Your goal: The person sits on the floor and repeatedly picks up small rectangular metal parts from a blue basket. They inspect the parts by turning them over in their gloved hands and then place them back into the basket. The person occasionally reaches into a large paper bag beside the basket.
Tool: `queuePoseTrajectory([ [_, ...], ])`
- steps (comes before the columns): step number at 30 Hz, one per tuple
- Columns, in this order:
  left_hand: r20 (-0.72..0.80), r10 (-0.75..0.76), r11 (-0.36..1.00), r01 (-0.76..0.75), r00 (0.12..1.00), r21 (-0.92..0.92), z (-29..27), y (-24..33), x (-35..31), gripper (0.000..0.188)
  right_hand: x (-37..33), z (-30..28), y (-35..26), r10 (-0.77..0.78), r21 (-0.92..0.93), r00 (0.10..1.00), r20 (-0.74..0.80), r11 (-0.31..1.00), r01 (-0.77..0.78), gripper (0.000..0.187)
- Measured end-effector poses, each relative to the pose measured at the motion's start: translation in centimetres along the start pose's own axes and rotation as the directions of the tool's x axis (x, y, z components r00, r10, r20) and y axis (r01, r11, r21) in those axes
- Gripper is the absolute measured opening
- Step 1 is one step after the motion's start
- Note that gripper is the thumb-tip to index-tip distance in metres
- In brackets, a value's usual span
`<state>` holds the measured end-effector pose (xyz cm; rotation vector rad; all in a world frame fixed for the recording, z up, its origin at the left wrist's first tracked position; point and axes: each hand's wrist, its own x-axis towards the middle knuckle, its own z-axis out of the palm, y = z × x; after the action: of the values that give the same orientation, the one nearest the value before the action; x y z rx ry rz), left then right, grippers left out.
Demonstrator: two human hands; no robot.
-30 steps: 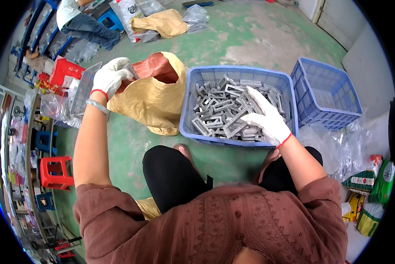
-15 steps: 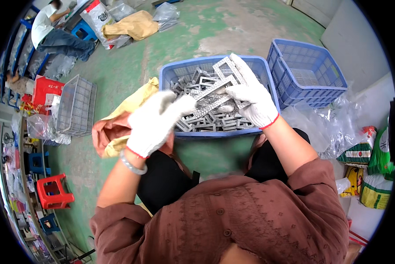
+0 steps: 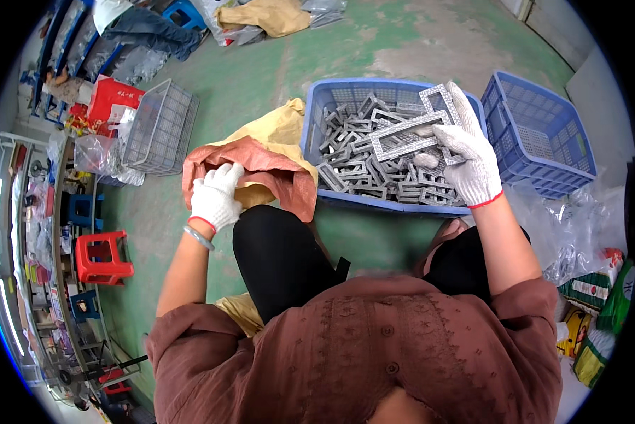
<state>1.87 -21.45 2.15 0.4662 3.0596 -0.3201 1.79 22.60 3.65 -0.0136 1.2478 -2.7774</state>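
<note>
Presently in the right hand [image 3: 473, 159], white knit glove with red cuff: grey rectangular frames [image 3: 406, 125], at least two, fingers clamped on them, held above the right part of a blue basket [image 3: 395, 205]. Beneath: loose frames [image 3: 349, 152] of like kind, heaped at all angles inside that basket. Left hand [image 3: 217, 198], matching glove: fingers slightly parted, at the mouth of a yellow sack [image 3: 296, 185] with reddish lining; whether they pinch the cloth, cannot tell. Sack position: left of the basket, just beside it, mouth slack and partly folded. Handling notes, by judgement: held frames cross one another, so squaring their long sides makes a firmer grip; open centres may hook on neighbours, so a straight lift clear of the heap suits better than a sideways drag. Sack rim, being limp, calls for a broad hold from inside the edge, spreading the fold. Fingertips best kept out of the frame openings, where pinching seems likely.
</note>
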Motion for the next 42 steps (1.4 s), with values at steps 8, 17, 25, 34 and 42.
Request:
queuePoseTrajectory([
  [8, -0.244, -0.048, 0.997, 0.062, 0.969, 0.048, 3.2, -6.5, 6.0, 0.017, 0.8, -0.2, 1.2, 0.053, -0.013, 0.998, 0.039, 0.999, -0.053, 0.086],
  [17, -0.184, -0.222, 0.968, 0.194, 0.958, -0.16, -8.2, -6.8, 6.5, 0.021, 1.1, -0.7, 0.9, 0.039, 0.016, 0.999, 0.004, 0.999, -0.039, 0.081],
  [25, -0.517, 0.239, 0.956, -0.292, 0.822, -0.023, -13.5, 3.1, 3.7, 0.089, 1.0, -1.4, 0.8, 0.004, 0.123, 1.0, 0.021, 0.992, -0.007, 0.081],
  [34, -0.62, 0.242, 0.582, -0.623, 0.747, -0.523, -7.3, 17.2, 7.4, 0.058, -1.1, 0.6, 0.1, 0.048, 0.229, 0.999, 0.023, 0.972, -0.052, 0.069],
  [42, -0.462, 0.071, -0.051, -0.459, 0.884, -0.887, -6.7, 17.5, 7.8, 0.041, -1.6, 0.3, 0.1, 0.032, 0.253, 0.998, 0.052, 0.966, -0.044, 0.056],
])
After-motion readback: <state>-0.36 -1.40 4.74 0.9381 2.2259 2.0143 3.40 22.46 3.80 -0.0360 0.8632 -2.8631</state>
